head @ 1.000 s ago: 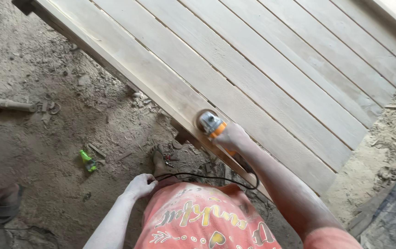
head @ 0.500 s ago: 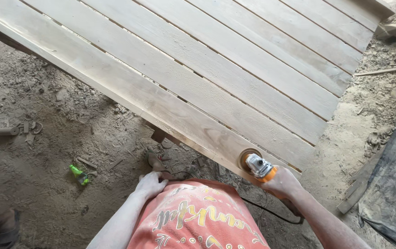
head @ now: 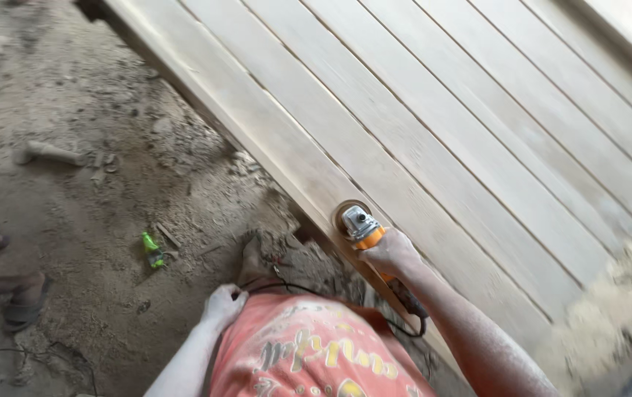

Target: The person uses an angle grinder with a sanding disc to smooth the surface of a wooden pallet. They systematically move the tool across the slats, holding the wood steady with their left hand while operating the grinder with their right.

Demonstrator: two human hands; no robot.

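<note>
My right hand [head: 391, 253] grips an orange and grey angle grinder [head: 361, 224]. Its round sanding disc lies flat on the near edge board of a large pale wooden panel [head: 441, 125] made of several long planks. A black power cord [head: 404, 323] runs back from the grinder past my orange printed shorts [head: 309, 353]. My left hand [head: 224, 303] rests against the shorts near my hip, fingers curled, touching the black cord there. My bare foot [head: 251, 259] stands on the dusty ground just below the panel's edge.
The ground to the left is dusty earth strewn with debris. A small green object [head: 153, 250] lies on it. A piece of pipe or stick [head: 51, 153] lies farther left. Another person's sandalled foot [head: 14, 290] shows at the left edge. Sawdust [head: 618, 301] is heaped at the right.
The grinder has travelled along the panel's near edge board, first toward the right end and then back to the left. My left hand has stayed at my hip.
</note>
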